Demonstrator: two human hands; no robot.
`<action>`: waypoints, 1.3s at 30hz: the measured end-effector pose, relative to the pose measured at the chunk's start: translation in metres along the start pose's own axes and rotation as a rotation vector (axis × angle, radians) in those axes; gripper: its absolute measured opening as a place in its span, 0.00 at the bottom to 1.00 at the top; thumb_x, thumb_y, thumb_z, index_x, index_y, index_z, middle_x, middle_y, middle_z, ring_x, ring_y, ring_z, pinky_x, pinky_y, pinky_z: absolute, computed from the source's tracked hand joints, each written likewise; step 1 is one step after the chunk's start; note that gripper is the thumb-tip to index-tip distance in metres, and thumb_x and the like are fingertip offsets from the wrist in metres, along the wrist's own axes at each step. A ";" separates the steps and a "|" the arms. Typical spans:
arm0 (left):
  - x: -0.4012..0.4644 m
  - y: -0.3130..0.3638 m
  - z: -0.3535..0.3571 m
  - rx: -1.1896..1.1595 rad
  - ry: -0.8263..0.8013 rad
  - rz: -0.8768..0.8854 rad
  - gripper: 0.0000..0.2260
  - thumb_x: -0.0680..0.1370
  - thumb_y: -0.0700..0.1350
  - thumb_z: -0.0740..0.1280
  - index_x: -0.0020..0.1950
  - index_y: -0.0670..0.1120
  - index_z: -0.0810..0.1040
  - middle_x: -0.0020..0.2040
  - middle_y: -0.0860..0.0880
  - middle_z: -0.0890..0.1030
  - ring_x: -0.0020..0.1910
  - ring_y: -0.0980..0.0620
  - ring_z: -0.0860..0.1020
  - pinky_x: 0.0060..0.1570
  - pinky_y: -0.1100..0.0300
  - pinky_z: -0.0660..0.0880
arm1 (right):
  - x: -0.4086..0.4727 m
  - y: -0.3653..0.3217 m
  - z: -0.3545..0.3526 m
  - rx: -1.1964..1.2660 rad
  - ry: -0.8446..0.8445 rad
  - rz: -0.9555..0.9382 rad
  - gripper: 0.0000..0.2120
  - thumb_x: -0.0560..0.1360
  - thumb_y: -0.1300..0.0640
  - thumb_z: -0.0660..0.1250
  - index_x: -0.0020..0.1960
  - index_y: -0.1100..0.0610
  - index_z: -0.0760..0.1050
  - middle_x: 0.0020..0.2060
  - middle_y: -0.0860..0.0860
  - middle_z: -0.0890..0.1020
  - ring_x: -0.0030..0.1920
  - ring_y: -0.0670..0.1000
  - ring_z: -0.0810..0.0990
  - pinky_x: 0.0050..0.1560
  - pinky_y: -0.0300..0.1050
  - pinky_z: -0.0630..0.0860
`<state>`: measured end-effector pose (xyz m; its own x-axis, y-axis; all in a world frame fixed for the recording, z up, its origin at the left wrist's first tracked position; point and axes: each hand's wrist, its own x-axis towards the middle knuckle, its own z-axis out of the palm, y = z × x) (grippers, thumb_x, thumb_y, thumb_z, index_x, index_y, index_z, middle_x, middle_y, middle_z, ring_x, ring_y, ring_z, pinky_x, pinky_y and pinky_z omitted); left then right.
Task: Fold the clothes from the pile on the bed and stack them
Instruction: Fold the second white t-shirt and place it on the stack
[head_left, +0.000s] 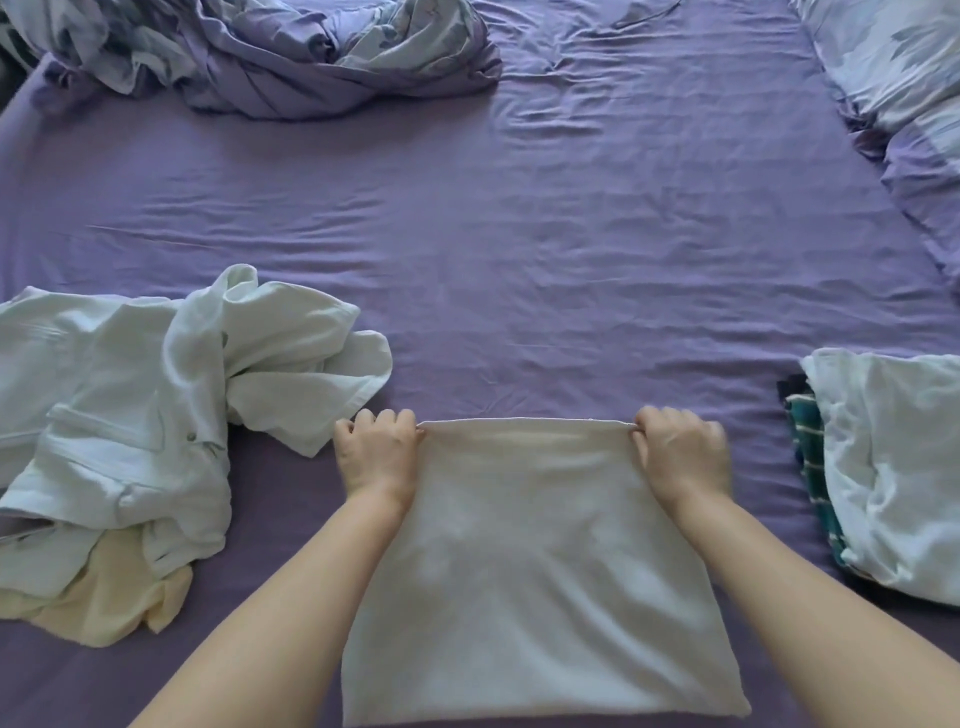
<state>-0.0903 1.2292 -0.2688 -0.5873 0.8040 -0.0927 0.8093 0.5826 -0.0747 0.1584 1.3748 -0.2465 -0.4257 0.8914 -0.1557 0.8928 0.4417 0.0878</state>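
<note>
A white towel-like cloth (530, 566) lies flat on the purple bed sheet (519, 249) right in front of me. My left hand (376, 452) pinches its far left corner and my right hand (680, 449) pinches its far right corner, so the far edge is stretched taut between them. To the left sits the unfolded pile (130, 415): white garments with a pale yellow piece (114, 608) underneath. On the right is a stack of folded clothes (893, 467), a white garment on top and a teal striped one (813, 467) showing beneath it.
A crumpled floral duvet (270, 52) lies at the far left of the bed. Pillows in matching fabric (904, 78) are at the far right. The wrinkled sheet stretches between them.
</note>
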 end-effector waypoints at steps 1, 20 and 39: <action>-0.003 0.004 0.003 -0.035 0.050 -0.014 0.08 0.79 0.48 0.64 0.48 0.45 0.77 0.46 0.45 0.79 0.50 0.42 0.76 0.56 0.49 0.65 | 0.000 -0.001 0.002 -0.017 0.053 -0.066 0.03 0.75 0.59 0.64 0.48 0.55 0.75 0.45 0.52 0.80 0.50 0.57 0.77 0.49 0.50 0.69; -0.067 0.075 0.071 -0.119 -0.094 0.362 0.30 0.76 0.64 0.52 0.75 0.52 0.61 0.75 0.46 0.63 0.74 0.41 0.58 0.66 0.31 0.52 | -0.029 -0.016 0.080 0.143 -0.028 -0.459 0.28 0.74 0.37 0.51 0.72 0.45 0.63 0.72 0.54 0.64 0.73 0.57 0.58 0.66 0.66 0.51; -0.178 0.185 0.040 -0.111 -0.204 0.429 0.29 0.75 0.63 0.52 0.71 0.51 0.69 0.72 0.45 0.68 0.73 0.42 0.59 0.64 0.36 0.56 | -0.045 0.075 0.071 -0.091 -0.292 -0.582 0.29 0.76 0.35 0.40 0.74 0.39 0.35 0.75 0.47 0.36 0.73 0.52 0.30 0.70 0.59 0.32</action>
<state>0.1636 1.1890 -0.3056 -0.1813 0.9411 -0.2854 0.9679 0.2222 0.1176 0.2553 1.3605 -0.3027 -0.7663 0.4460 -0.4625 0.5076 0.8615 -0.0101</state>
